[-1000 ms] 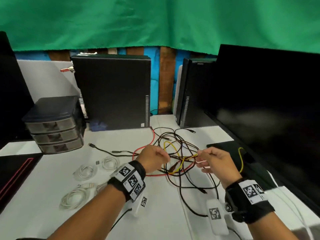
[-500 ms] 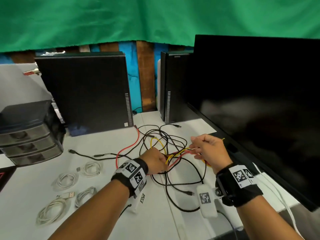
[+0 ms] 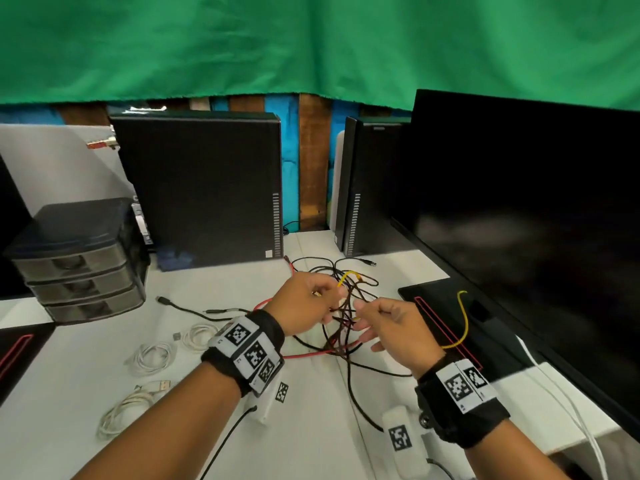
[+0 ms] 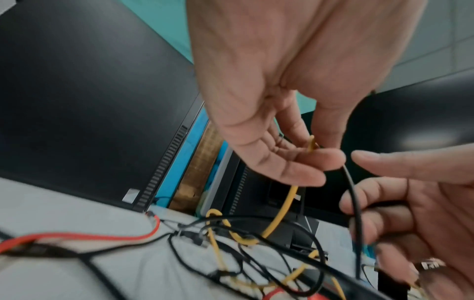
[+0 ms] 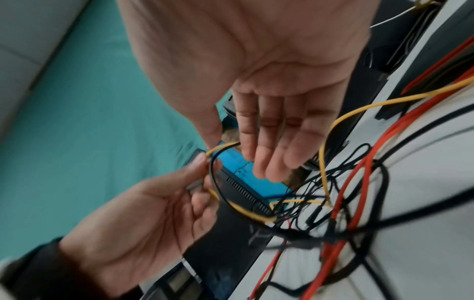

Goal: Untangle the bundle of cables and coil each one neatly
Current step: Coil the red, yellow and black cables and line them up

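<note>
Centrally on the white table [image 3: 311,441] lies the bundle of cables [image 3: 343,327], a knot of black, red and yellow strands, partly lifted off the surface between both hands. The left hand [image 3: 304,306] pinches the yellow cable [image 4: 311,143] between thumb and fingertips, with a black cable [image 4: 355,203] hanging down from the same pinch. The right hand [image 3: 394,327] holds its thumb and forefinger against a yellow strand and a black loop just beside the left fingertips, while its other fingers are loosely spread; how firm that hold is cannot be told. A red cable [image 3: 304,355] runs under the left wrist and curves back into the knot, and one yellow loop [image 3: 462,320] strays right over a black mat with a red line [image 3: 440,317].

Crowding the right side, a large dark monitor [image 3: 536,220] stands close to the tangle. Two black computer towers stand at the far edge: the wider tower [image 3: 201,188] far left of the knot, the narrow tower [image 3: 367,185] far right, with the bundle's far strands reaching almost to their bases. A small drawer unit [image 3: 79,258] sits at the left. Near it, on the near left, lie three white cables already coiled: one coil [image 3: 202,336], a second coil [image 3: 152,355], and a third coil [image 3: 128,407], all well apart from the tangle. A green cloth [image 3: 311,46] hangs across the back.
</note>
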Tool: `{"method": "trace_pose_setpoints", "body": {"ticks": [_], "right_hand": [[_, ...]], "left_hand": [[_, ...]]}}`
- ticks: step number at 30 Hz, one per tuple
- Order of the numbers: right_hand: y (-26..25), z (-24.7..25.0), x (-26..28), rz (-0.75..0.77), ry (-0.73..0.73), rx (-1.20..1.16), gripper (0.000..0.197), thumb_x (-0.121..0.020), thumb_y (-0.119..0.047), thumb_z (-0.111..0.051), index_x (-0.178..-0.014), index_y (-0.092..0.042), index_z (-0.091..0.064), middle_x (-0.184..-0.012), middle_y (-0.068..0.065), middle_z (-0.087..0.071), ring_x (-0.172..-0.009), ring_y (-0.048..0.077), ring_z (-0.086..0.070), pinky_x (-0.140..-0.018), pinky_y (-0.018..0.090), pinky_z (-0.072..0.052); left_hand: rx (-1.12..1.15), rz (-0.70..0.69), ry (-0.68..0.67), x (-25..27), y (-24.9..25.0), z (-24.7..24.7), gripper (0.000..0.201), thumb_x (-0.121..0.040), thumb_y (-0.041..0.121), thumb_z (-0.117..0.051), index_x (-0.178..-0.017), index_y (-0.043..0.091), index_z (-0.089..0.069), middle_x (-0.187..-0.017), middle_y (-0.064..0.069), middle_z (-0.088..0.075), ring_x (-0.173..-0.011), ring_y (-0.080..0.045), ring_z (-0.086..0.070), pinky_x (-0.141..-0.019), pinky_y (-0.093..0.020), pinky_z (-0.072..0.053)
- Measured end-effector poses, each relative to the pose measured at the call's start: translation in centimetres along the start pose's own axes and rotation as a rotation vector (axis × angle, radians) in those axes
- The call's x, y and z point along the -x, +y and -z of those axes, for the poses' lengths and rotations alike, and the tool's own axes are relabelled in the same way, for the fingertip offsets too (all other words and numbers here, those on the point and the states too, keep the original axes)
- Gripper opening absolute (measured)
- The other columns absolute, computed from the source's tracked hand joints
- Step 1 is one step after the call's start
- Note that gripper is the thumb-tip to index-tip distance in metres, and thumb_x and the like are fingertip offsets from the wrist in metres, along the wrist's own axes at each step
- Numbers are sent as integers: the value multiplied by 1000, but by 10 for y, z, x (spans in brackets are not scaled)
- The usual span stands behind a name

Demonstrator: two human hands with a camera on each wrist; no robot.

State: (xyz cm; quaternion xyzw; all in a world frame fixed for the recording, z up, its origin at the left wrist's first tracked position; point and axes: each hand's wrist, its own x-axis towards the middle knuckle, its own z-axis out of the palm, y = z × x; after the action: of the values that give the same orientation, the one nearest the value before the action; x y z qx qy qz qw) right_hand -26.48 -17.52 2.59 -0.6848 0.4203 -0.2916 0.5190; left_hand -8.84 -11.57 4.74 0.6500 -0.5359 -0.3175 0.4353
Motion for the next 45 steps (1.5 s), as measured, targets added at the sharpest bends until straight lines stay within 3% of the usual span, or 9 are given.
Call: {"method": "trace_pose_setpoints", "body": {"ticks": [8,13,19,24,27,31,35,40,45], "right_hand": [[-7,-9,5,215,173,67,10,-85,-30,-77,-86,-23,-70,-81,-1,-73,-74,17,-68,-72,40,-58],[-31,-13,4,477,133,316,44,-85,-43,-72,-127,-36,-59,-115,-21,-61,-96,2,-58,-73,26,-54],[-55,-8,-27,521,84,286,27,-98,-27,-61,-76,-15,-70,-60,-7,-59,-57,7,-52,-59,21,-41],[-59,34,-41,394,112,226,24,-96,-20,-65,-73,-15,-74,-75,5,-72,-71,12,-65,-72,26,-50],[-65,46,-36,308,-50,-40,20,-98,-15,-60,-84,-5,-71,-87,11,-76,-87,19,-73,-88,31,-56],[-83,41,-23,246,-95,-369,17,-99,-12,-55,-87,-4,-64,-66,6,-56,-52,13,-52,-62,29,-55],[-92,44,-40,387,119,91,17,-97,-18,-63,-85,-9,-70,-62,2,-57,-53,14,-52,-59,34,-55],[-101,76,-72,334,348,1159,19,-92,-28,-56,-75,-21,-60,-72,3,-59,-73,31,-59,-64,31,-43],[-107,121,-87,138,364,1023,31,-98,-36,-58,-78,-15,-70,-68,10,-63,-62,28,-60,-53,28,-43]], "left_hand": [[64,-222,144,2,55,31,18,-98,23,-61,-98,12,-74,-88,-6,-70,-72,-15,-72,-74,-31,-62],[275,-227,121,9,79,34,14,-98,17,-59,-101,10,-71,-87,-8,-73,-74,-22,-74,-73,-31,-62],[389,-249,184,15,96,45,14,-97,15,-60,-101,6,-70,-86,-5,-74,-69,-14,-70,-68,-27,-60],[581,-131,528,8,78,97,37,-90,3,-68,-121,14,-51,-85,-10,-76,-73,-16,-72,-67,-25,-59],[329,-99,427,14,60,94,49,-87,2,-71,-126,21,-48,-86,-19,-74,-72,-20,-73,-66,-26,-60],[28,-75,144,24,33,78,22,-77,24,-79,-94,12,-72,-83,-13,-75,-69,-18,-71,-70,-31,-62],[-212,-74,-30,34,25,74,15,-80,39,-75,-80,24,-74,-70,7,-70,-59,-4,-59,-60,-19,-52],[-155,-67,581,29,15,127,30,-101,24,-55,-73,14,-57,-64,-4,-55,-51,-14,-55,-60,-37,-48],[167,55,968,38,3,169,29,-106,31,-40,-86,13,-51,-73,-7,-48,-54,-17,-51,-52,-31,-43]]}}
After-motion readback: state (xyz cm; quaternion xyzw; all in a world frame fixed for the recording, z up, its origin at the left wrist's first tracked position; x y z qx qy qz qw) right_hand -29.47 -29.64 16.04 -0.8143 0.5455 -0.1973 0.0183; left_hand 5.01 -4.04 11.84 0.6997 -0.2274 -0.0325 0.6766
